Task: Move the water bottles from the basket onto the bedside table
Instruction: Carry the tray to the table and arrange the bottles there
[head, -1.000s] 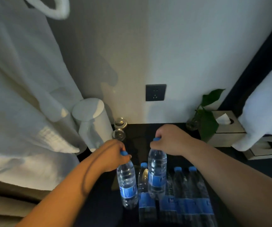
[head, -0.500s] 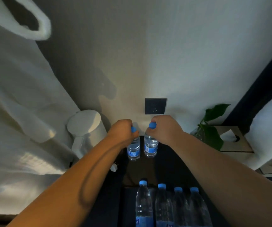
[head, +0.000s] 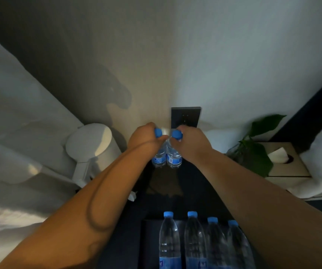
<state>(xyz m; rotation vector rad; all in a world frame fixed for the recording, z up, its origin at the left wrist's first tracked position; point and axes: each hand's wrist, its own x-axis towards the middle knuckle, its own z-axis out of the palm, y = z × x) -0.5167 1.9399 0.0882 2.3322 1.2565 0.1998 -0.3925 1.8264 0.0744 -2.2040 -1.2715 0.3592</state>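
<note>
Two clear water bottles with blue caps and blue labels stand side by side at the back of the dark bedside table (head: 193,183), close to the wall. My left hand (head: 146,139) grips the neck of the left bottle (head: 159,159). My right hand (head: 192,141) grips the neck of the right bottle (head: 174,159). Both bottles are upright with their bases at the tabletop. At the bottom of the view the dark basket (head: 148,247) holds several more bottles (head: 169,241) in a row.
A white kettle (head: 90,150) stands on the table's left, against hanging white fabric. A dark wall socket (head: 186,115) sits just behind the bottles. A green plant (head: 253,152) and a tissue box (head: 286,162) are on the right.
Both hands carried a bottle up from the basket to the back of the table, then drew them together near the wall. The view tilted slightly upward.
</note>
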